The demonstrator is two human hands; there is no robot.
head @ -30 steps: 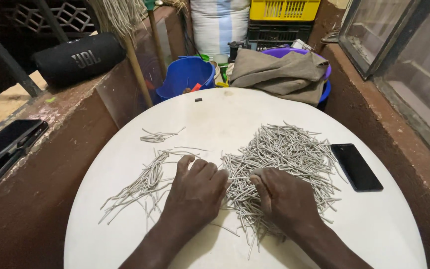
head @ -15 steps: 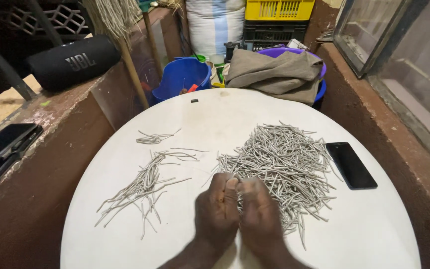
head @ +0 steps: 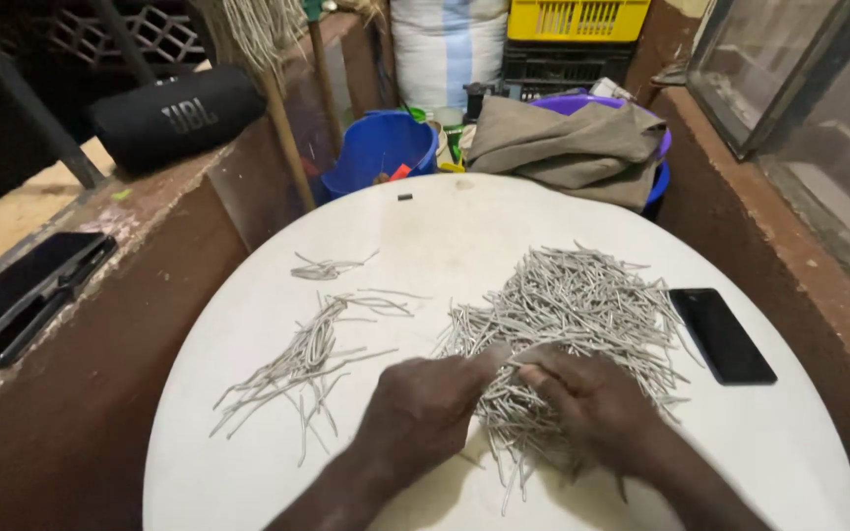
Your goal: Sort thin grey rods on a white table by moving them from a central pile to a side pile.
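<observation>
At the near edge of the stick pile (head: 568, 315), our left hand (head: 423, 408) and right hand (head: 590, 398) meet, fingertips pinched on a few sticks. Smaller bunch (head: 297, 364) lies left on the tabletop (head: 464, 221), phone (head: 722, 334) right.

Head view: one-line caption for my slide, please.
Both hands, left hand and right hand, pinch grey sticks on a round white table.

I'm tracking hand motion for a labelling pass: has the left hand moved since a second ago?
Yes. The left hand has slid right, away from the small strip pile, to meet the right hand at the big pile.
</observation>
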